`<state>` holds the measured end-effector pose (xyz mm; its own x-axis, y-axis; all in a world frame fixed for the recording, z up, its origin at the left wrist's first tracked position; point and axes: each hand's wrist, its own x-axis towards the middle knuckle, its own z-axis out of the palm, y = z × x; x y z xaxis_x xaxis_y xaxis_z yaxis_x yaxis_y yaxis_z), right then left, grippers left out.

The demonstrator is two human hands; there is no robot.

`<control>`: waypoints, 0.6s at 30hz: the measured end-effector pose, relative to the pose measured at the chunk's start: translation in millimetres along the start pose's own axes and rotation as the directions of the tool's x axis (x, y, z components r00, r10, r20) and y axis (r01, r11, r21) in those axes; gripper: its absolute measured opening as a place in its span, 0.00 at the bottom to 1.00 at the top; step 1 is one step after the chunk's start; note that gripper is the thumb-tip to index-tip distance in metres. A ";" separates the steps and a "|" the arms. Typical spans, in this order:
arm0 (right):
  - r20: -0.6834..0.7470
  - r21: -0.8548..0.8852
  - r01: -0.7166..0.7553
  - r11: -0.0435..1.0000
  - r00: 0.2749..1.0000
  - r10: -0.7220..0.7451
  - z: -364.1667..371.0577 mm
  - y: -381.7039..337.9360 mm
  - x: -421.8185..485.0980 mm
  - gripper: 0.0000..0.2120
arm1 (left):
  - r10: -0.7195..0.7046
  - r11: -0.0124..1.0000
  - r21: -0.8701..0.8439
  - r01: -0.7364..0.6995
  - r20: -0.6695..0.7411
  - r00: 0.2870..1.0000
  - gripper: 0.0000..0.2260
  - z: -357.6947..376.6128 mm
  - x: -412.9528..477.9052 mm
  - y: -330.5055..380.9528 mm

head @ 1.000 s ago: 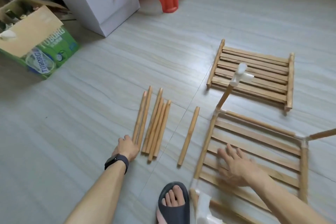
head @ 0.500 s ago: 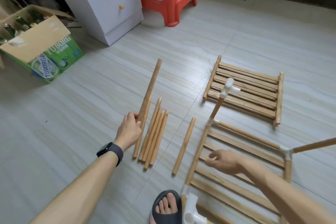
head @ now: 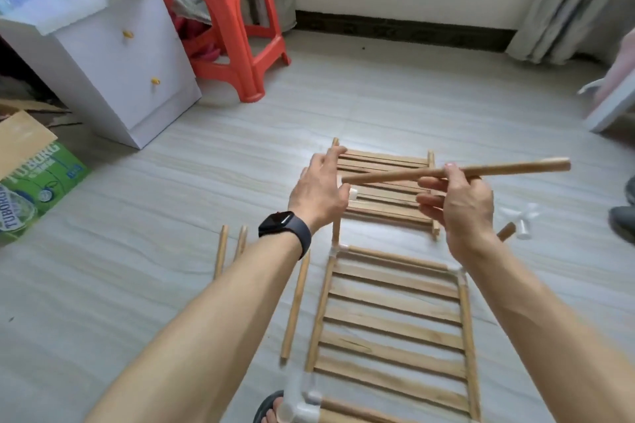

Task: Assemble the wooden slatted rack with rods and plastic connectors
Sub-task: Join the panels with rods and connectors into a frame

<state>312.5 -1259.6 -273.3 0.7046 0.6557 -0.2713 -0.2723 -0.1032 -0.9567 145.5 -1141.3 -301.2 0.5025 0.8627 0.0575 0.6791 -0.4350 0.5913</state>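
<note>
Spare rods [head: 294,306] lie loose left of the framed panel [head: 395,316], easy to kick. Above its far-left corner the left hand [head: 318,189], fingers straight and gripping nothing, hovers beside the white connector [head: 354,195]. Above its far edge the right hand [head: 458,206] pinches the rod [head: 515,168] mid-length. Unsteadied, its tip could miss the socket and topple the connector's post [head: 336,233].
</note>
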 end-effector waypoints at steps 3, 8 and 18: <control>-0.092 0.062 -0.105 0.992 0.990 0.111 -30.0 26.0 5.8 0.13 | -0.273 0.944 -0.135 0.301 0.193 0.942 0.24 26.4 20.1 -6.1; -0.096 0.215 -0.191 0.958 0.972 0.215 -35.8 49.4 18.3 0.12 | -0.292 0.955 -0.023 0.297 0.118 0.949 0.22 52.7 22.0 -24.2; -0.103 0.352 -0.289 0.890 0.933 0.344 -22.1 58.8 28.2 0.08 | -0.302 0.943 0.144 0.301 -0.016 0.953 0.22 58.3 22.2 -32.0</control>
<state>330.8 -1263.7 -339.4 0.6316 0.4992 -0.5932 -0.6768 -0.0183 -0.7359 166.1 -1123.2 -365.7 0.2652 0.9578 -0.1112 0.8687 -0.1873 0.4586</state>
